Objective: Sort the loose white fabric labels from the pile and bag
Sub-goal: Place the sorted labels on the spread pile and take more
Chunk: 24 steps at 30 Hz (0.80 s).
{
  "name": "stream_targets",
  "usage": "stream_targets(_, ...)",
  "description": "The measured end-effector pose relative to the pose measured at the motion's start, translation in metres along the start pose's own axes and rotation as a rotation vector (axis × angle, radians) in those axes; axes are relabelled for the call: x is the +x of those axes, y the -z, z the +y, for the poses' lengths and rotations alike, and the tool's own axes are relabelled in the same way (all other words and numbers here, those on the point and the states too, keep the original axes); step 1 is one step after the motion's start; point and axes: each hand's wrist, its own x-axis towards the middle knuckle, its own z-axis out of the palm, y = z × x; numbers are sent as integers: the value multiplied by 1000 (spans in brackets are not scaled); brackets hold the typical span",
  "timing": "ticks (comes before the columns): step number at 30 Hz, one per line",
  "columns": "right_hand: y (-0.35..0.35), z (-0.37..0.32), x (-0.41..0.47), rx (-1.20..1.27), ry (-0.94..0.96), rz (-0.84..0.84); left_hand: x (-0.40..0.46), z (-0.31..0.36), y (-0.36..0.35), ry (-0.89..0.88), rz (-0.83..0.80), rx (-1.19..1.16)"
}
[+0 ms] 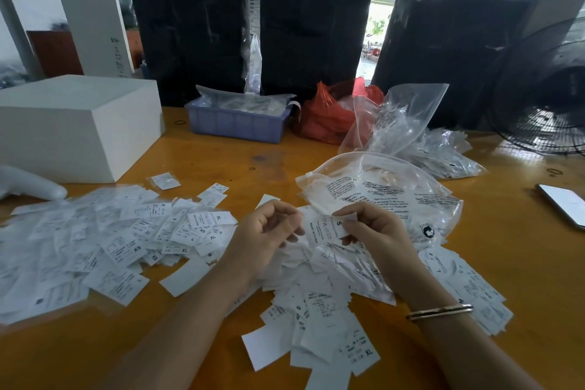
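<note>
Centrally, both hands are working over the worktop (196,355), an orange-brown wooden surface. The left hand (269,231) is holding its fingers curled, its fingertips meeting the left edge of a white label (319,226); whether that grip is actually pinching the label cannot be told. The right hand (376,231), wearing a bangle (440,311) at the wrist, is pinching the same label's right end, by the printed "S", between thumb and fingers. The label is hanging just above a heap of loose labels (319,304) lying between the forearms and reaching toward the near edge.

A wider pile (95,247) is spreading across the left of the worktop, showing XS, L and XL marks. A clear printed bag (395,190) is lying just beyond the hands, touching the heap. Further clear bags (411,123) are standing behind it, beside a red bag (326,114) and a blue tray (237,123).

Bare wood is lying open at the near left corner, between the two piles, and toward the right, where a phone (563,206) is resting near the edge. A white box (72,127) is occupying the far left, with a white handheld device (28,187) beside it.

Black wrapped bundles (186,28) are standing along the far edge, and a fan (544,104) is sitting at the right. Behind them the room is opening to daylight.
</note>
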Motion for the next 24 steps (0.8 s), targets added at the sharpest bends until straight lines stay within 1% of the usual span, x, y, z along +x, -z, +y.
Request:
stream_targets(5, -4, 3, 0, -117, -3, -8, 1, -3, -3, 3, -26, 40)
stream_targets(9, -4, 5, 1, -164, 6, 56, 2, -2, 3, 20, -65, 35)
stream_targets(12, -4, 3, 0, -145, 8, 59, 2, -1, 5, 24, -72, 55)
stream_targets(15, -7, 4, -1, -152, -8, 6, 2, -3, 4, -11, -29, 138)
stream_targets(18, -9, 4, -1, -145, -42, -31, 2, -4, 3, -19, -8, 159)
stream_targets(22, -5, 6, 1, -66, -97, -30, 3, -4, 3, -31, 5, 179)
stream_targets(24, -5, 8, 1, -17, -110, -38, 2, -5, 3, -45, -5, 247)
